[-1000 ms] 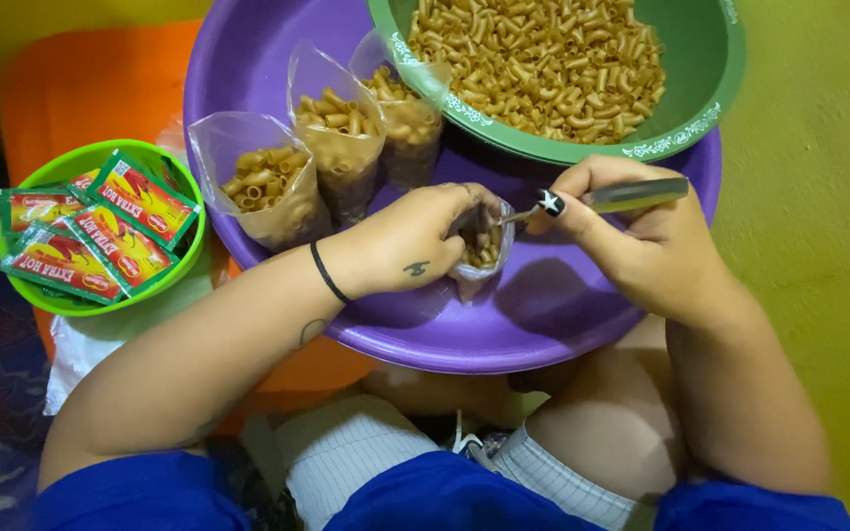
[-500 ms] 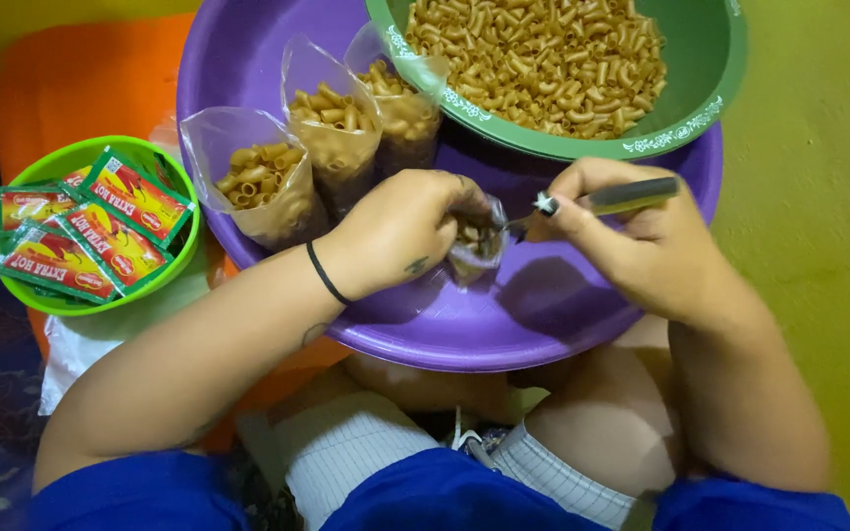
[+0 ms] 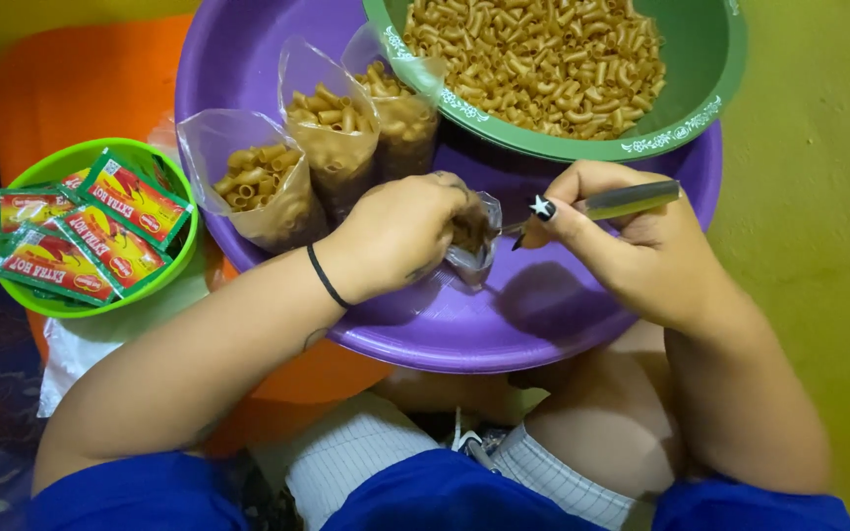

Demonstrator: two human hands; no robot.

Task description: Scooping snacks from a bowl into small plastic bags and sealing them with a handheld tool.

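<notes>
My left hand (image 3: 400,236) grips a small clear plastic bag (image 3: 474,241) partly filled with fried macaroni, holding its mouth open over the purple basin (image 3: 504,324). My right hand (image 3: 632,246) holds a metal spoon (image 3: 627,200) by its handle, the bowl end hidden inside the bag's mouth. A green bowl (image 3: 686,113) heaped with macaroni sits on the basin's far rim, just above my right hand. Three filled clear bags (image 3: 332,138) stand upright in the basin, left of the green bowl.
A lime green bowl (image 3: 164,270) at the left holds several red and green seasoning sachets (image 3: 110,226). An orange surface (image 3: 81,79) lies beneath it. White cloth (image 3: 76,349) pokes out below the lime bowl. My knees sit under the basin.
My hands and the bag have stayed nearly in place over the basin. The spoon tip has gone a little deeper into the bag.
</notes>
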